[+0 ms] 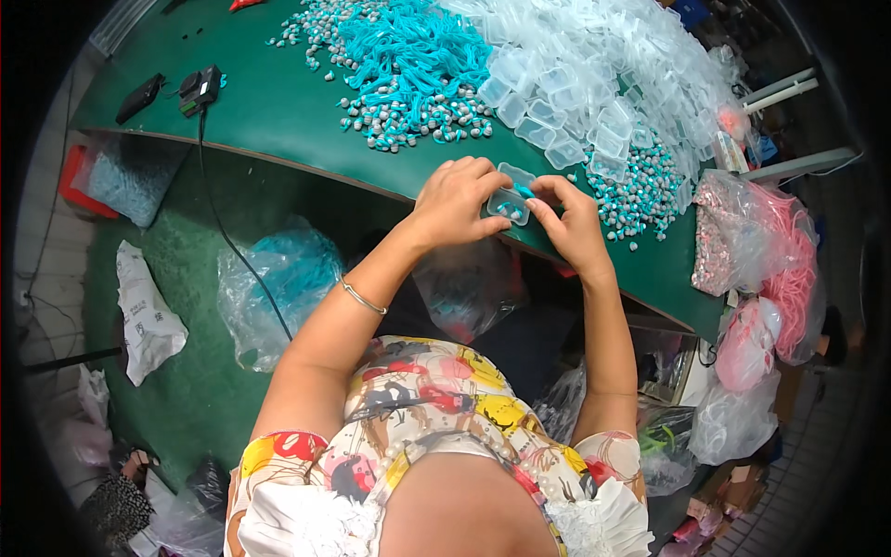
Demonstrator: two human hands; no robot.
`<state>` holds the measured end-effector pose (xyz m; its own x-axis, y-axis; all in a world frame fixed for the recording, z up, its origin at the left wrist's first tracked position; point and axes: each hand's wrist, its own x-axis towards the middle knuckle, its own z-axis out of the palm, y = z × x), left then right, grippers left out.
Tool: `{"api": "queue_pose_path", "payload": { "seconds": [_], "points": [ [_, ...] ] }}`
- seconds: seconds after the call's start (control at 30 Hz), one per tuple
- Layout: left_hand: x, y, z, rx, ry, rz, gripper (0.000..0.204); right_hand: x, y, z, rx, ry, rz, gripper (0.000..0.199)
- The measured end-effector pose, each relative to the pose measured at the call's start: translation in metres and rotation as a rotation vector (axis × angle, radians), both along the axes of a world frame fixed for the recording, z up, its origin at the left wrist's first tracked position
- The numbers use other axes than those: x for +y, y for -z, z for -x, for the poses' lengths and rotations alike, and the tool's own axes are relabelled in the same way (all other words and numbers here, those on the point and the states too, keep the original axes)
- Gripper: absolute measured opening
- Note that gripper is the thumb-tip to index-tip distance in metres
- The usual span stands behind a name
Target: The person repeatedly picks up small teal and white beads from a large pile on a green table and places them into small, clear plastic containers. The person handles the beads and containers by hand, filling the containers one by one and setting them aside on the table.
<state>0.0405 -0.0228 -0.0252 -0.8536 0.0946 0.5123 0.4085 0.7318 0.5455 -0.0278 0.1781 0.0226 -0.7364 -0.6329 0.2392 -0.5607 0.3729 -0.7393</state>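
My left hand is closed around a small clear plastic box with its lid up, at the table's near edge. In the box lie a few teal-and-grey earplug-like pieces. My right hand pinches a teal piece at the box's opening; my fingers partly cover it. Just right of this hand is a pile of loose teal-and-grey plugs. Beyond my hands spreads a big heap of empty clear boxes.
Teal cords with grey-and-teal plugs are heaped at the back of the green table. A black device trails a cable over the left edge. Bags of pink cords hang at the right; a bag of teal material is on the floor.
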Motion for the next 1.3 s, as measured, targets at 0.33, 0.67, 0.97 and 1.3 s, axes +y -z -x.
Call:
{"api": "queue_pose_path", "payload": {
  "seconds": [0.33,0.67,0.97,1.3],
  "points": [
    [0.001,-0.001,0.001,-0.018,-0.007,-0.019,0.045,-0.015,0.018,-0.004,0.376,-0.025,-0.065,0.015],
    [0.000,0.001,-0.001,-0.003,0.004,-0.037,0.046,0.002,0.016,-0.005,0.295,0.015,-0.030,0.016],
    [0.001,0.003,0.002,0.014,-0.001,-0.027,0.046,-0.003,0.014,-0.011,0.496,-0.008,-0.158,0.015],
    [0.000,-0.001,0.000,-0.001,-0.005,-0.008,0.047,-0.011,0.019,0.017,0.403,0.114,-0.266,0.024]
  ]
}}
